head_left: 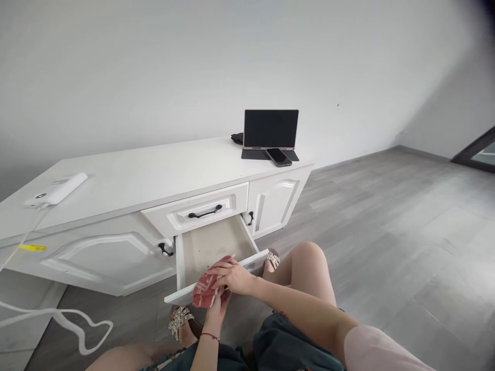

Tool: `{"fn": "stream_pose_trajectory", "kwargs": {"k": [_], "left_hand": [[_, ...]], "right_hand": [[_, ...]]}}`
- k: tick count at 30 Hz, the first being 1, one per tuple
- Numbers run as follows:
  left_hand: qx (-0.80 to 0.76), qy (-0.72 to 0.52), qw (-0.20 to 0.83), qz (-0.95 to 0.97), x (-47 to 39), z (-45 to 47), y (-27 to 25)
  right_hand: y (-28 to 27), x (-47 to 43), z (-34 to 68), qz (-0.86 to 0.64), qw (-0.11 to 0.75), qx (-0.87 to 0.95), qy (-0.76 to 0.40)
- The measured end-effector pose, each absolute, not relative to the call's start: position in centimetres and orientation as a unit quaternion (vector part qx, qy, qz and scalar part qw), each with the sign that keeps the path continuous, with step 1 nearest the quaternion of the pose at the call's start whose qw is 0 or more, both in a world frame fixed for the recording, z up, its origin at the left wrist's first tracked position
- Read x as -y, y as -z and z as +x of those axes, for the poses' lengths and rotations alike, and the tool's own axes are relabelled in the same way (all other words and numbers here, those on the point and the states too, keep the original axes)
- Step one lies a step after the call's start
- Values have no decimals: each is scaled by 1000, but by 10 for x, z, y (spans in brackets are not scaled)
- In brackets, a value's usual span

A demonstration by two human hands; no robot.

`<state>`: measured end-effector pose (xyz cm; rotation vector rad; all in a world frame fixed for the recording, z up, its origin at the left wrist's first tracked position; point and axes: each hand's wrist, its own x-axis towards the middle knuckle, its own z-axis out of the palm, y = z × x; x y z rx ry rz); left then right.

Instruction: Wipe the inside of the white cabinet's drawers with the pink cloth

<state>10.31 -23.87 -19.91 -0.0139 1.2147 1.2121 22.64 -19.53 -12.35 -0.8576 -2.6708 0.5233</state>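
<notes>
A folded red cloth with white line patterns [207, 288] is held over the front edge of the pulled-out lower drawer [216, 239]. Beneath it, my left hand [219, 304] grips its lower side; some of those fingers are hidden by the cloth. My right hand [237, 278] lies over the top of the cloth, fingers bent across it and pressing on it. The drawer's bare inner floor shows behind the cloth.
The white cabinet [135, 170] carries a tablet on a stand [270, 129], a phone [278, 157], a black item [237, 138] and a white device [58, 190] with a cable [65, 314]. A shut upper drawer [201, 206] sits above. My knees flank the open drawer.
</notes>
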Motion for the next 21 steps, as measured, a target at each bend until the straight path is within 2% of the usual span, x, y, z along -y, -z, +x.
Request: {"fn": "stream_pose_trajectory", "kwargs": {"k": [6, 13, 17, 21], "left_hand": [[-563, -507, 652, -18, 233, 102, 208], [-566, -508, 648, -48, 237, 102, 201], [-576, -519, 629, -55, 237, 106, 197], [-562, -518, 644, -40, 236, 105, 200]], "right_hand": [[125, 203, 299, -354, 136, 907, -183], [149, 226, 358, -502, 174, 842, -97], [169, 245, 361, -632, 239, 732, -91], [193, 254, 322, -731, 328, 571, -179]]}}
